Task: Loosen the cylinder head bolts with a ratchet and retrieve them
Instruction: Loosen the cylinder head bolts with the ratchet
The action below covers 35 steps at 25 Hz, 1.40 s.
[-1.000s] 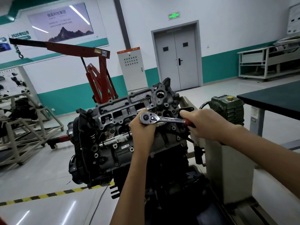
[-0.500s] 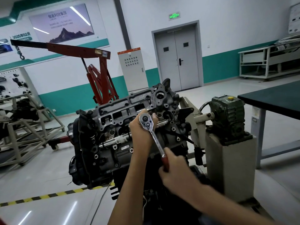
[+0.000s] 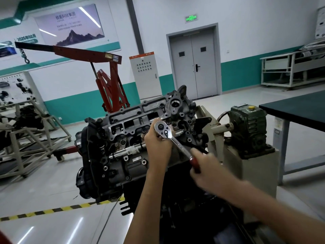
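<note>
A dark cylinder head [image 3: 133, 127] sits tilted on an engine stand, its bolt holes facing me. A chrome ratchet [image 3: 163, 130] with a red grip is set on the head near its right end. My left hand [image 3: 156, 147] grips the ratchet just under its round head. My right hand [image 3: 205, 166], blurred, grips the red handle, which points down and to the right. The bolt under the ratchet is hidden. A chrome extension bar [image 3: 128, 150] lies across the lower part of the head.
A green gearbox [image 3: 249, 127] on a grey pedestal holds the stand at the right. A dark-topped table [image 3: 299, 106] stands further right. A red engine crane [image 3: 109, 85] is behind, grey frames [image 3: 26, 138] at left, yellow-black floor tape [image 3: 52, 210] below.
My right hand swung the ratchet handle from pointing right, down to nearly straight down, then partway back up to the right. My left hand stayed on the ratchet head.
</note>
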Motion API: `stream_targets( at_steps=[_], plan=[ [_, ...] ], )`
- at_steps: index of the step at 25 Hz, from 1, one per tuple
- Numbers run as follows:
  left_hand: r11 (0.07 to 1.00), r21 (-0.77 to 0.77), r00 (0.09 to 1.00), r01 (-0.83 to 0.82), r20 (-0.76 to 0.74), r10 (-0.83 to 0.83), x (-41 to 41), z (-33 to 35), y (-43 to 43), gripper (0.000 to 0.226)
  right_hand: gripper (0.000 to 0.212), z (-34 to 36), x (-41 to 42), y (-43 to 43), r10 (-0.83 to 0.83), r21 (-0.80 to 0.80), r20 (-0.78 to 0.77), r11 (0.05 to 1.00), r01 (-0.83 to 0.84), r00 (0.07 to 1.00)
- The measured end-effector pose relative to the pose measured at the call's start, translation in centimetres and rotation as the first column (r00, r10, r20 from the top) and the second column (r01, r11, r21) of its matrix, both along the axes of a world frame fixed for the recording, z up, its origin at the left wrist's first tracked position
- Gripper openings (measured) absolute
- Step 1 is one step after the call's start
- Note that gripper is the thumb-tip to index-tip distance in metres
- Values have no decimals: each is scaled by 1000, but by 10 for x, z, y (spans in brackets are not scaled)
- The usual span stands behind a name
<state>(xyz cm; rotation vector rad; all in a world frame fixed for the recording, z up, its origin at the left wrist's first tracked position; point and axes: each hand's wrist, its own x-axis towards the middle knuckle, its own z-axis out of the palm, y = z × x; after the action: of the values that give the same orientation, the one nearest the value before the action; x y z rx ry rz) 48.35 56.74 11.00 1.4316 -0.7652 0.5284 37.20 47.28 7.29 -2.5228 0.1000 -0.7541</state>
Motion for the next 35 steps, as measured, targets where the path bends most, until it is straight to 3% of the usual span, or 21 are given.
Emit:
stream_targets(
  at_steps=[1, 3, 5, 7, 9, 12, 14, 16, 19, 22, 24, 26, 28, 31, 33, 35],
  plan=[
    [1000, -9, 1000, 5, 3, -5, 0, 0, -3, 40, 24, -12, 2, 25, 11, 187, 41, 982, -18, 999],
    [999, -22, 999, 24, 27, -24, 2, 2, -5, 37, 25, -28, 9, 69, 68, 494, 120, 861, -119, 990],
    [999, -1, 998, 43, 37, -43, 5, 4, -1, 40, 22, -30, 10, 79, 95, 525, 143, 836, -157, 985],
    [998, 56, 999, 33, 18, -34, 11, 9, 3, 45, 19, -20, 3, 45, 104, 346, 107, 928, -135, 989],
    [995, 91, 999, 33, -1, -33, 12, 10, 4, 47, 16, 5, -1, -6, 131, 47, -12, 990, -130, 991],
    [991, 127, 998, 39, 45, -45, 14, 11, 5, 42, 11, 59, 5, -63, 39, -419, -115, 904, -84, 993],
    [993, 117, 998, 36, 47, -41, 14, 10, 7, 38, 12, 75, 12, -71, -5, -550, -45, 835, -20, 999],
    [996, 87, 999, 4, 46, -8, 11, 7, 8, 39, 14, 57, 9, -59, -2, -439, -67, 898, -27, 998],
    [999, 26, 997, -21, 81, 19, 2, 2, 5, 43, 19, 3, 0, -6, 27, -4, -30, 1000, -27, 999],
    [1000, 18, 998, 8, 67, -9, 1, 3, -3, 40, 24, -25, 8, 57, 10, 410, 63, 911, -35, 998],
    [1000, -15, 1000, 0, -10, 0, 5, 3, -2, 40, 23, -28, 9, 72, 51, 475, 83, 876, -85, 995],
    [999, -34, 998, 9, -66, -11, 10, 3, 1, 46, 22, -19, 3, 46, 72, 299, 46, 951, -82, 996],
    [1000, 0, 999, 31, -42, -31, 13, 5, 4, 48, 20, 7, -2, -3, 81, -16, -40, 997, -82, 996],
    [999, 35, 998, 37, 43, -38, 12, 10, 6, 46, 15, 64, 5, -59, -36, -506, -76, 862, -7, 996],
    [998, 25, 998, 49, 32, -50, 11, 7, 7, 42, 16, 77, 11, -66, -72, -592, -25, 805, 43, 997],
    [999, 14, 999, 43, 17, -43, 8, 4, 7, 41, 17, 56, 7, -54, -60, -469, -55, 883, 28, 997]
  ],
)
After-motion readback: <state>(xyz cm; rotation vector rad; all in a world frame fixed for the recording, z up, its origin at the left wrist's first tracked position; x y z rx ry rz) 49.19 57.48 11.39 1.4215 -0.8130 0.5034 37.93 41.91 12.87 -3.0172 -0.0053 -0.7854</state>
